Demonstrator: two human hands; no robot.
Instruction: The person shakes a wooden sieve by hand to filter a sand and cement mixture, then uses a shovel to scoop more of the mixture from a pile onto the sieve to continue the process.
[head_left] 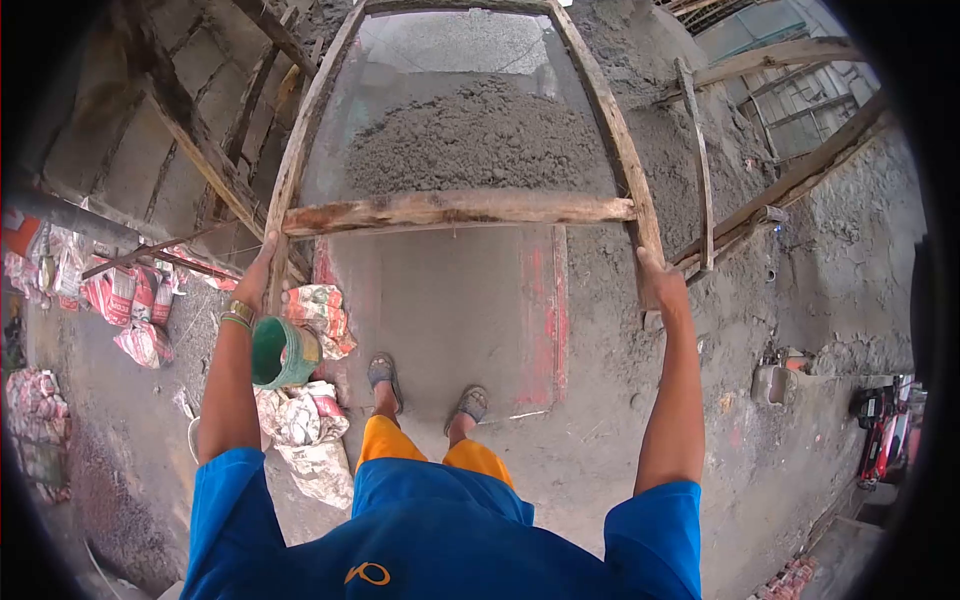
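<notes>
In front of me is a wooden-framed sand screen [460,210], with long side rails and a crossbar near my end. A heap of damp grey sand [475,135] lies on its surface, with a paler speckled strip showing at the far end. My left hand [257,275] is closed around the end of the left rail, a band on its wrist. On the right rail's end, my right hand [660,284] is closed too, its fingers partly hidden by the wood. Under the crossbar a flat grey surface [450,300] with red-streaked sides stretches toward my feet.
A green bucket [283,352] stands beside my left forearm, among crumpled sacks [310,430]. More red and white sacks [125,300] lie at the left. Wooden beams [790,195] slant across the right side. A red and black vehicle [885,435] is at the far right.
</notes>
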